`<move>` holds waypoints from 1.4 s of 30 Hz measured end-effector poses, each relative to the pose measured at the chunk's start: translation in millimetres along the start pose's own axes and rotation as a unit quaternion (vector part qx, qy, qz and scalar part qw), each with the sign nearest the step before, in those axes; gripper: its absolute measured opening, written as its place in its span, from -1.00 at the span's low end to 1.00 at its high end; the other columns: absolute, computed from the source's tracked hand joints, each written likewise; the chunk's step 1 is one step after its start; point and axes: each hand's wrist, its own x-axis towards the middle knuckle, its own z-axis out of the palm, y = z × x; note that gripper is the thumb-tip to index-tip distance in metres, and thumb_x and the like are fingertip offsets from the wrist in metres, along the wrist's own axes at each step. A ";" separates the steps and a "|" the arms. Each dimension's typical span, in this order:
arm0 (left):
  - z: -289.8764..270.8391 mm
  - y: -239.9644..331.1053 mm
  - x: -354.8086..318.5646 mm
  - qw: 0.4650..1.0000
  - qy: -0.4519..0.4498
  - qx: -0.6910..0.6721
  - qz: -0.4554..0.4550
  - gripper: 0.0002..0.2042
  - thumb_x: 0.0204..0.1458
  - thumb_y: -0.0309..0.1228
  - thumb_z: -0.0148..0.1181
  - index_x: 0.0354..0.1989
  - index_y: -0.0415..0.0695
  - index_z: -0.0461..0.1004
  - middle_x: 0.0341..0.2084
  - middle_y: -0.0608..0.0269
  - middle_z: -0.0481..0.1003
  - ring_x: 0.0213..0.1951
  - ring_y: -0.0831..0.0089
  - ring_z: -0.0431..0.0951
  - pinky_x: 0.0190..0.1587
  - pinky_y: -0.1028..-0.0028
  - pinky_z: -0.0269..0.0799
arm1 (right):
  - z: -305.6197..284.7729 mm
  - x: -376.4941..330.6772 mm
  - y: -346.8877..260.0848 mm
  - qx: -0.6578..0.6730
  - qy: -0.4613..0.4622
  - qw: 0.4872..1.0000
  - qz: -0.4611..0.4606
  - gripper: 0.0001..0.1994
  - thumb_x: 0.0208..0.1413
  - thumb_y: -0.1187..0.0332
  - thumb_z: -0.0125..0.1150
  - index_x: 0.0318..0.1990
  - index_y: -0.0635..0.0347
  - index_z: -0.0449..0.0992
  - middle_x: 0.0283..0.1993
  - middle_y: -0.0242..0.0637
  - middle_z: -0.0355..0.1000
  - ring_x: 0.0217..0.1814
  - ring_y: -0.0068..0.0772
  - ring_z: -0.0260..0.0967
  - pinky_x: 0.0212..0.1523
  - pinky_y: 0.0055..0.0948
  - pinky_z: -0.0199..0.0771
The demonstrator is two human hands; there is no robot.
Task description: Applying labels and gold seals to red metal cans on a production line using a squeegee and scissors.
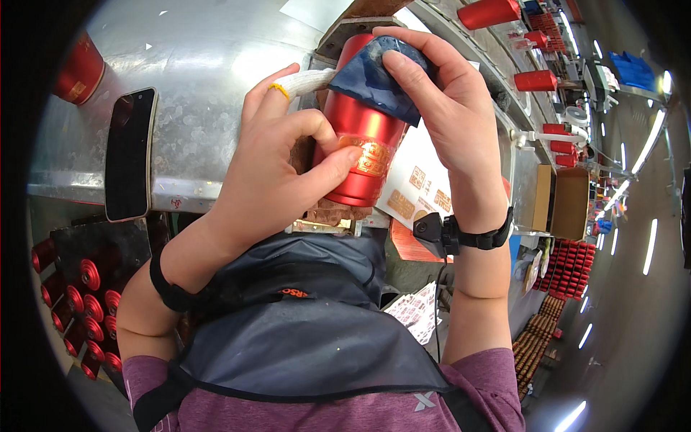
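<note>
Both our hands worked on 1 red metal bottle [360,133] at the centre of the view.

Our left hand [277,162] was clenched around the bottle's lower body, thumb pressed on its gold label [368,157], the index finger wrapped in white tape [309,81] with a yellow band. Our right hand [439,108] gripped a dark blue cloth [374,79] and pressed it against the bottle's upper end at 12 o'clock. The bottle stood on a small wooden block [335,214] at the edge of the galvanised metal table [201,108]. A black phone [129,155] lay at 9 o'clock, well apart. More red bottles [86,306] sat in a crate at 8 o'clock, others at 1 o'clock and 4 o'clock.
</note>
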 end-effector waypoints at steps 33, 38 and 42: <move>19.5 -19.9 -5.4 0.963 -0.041 -0.202 -0.170 -0.28 0.01 -0.21 0.34 0.27 -0.32 0.19 0.13 -0.10 0.23 0.23 0.16 0.19 0.30 0.29 0.09 | 6.1 -2.3 6.7 -0.010 0.052 0.999 -0.015 -0.75 0.14 0.34 0.21 -0.06 0.24 0.55 -0.21 -0.28 0.55 -0.19 -0.55 0.46 -0.11 -0.54 0.44; 16.7 -22.6 -2.6 0.965 -0.050 -0.209 -0.149 -0.28 0.01 -0.24 0.35 0.28 -0.34 0.18 0.15 -0.10 0.20 0.26 0.18 0.16 0.30 0.30 0.09 | 6.8 -2.6 7.4 -0.004 0.054 0.998 -0.017 -0.75 0.14 0.35 0.21 -0.06 0.24 0.55 -0.21 -0.28 0.55 -0.18 -0.56 0.45 -0.10 -0.54 0.45; 17.2 -22.4 -2.1 0.935 -0.058 -0.303 -0.173 -0.27 0.02 -0.26 0.34 0.30 -0.33 0.15 0.15 -0.10 0.21 0.28 0.19 0.13 0.31 0.29 0.06 | 7.3 -2.3 7.4 0.009 0.054 0.998 -0.018 -0.75 0.14 0.37 0.22 -0.05 0.25 0.55 -0.20 -0.29 0.55 -0.17 -0.58 0.44 -0.09 -0.55 0.44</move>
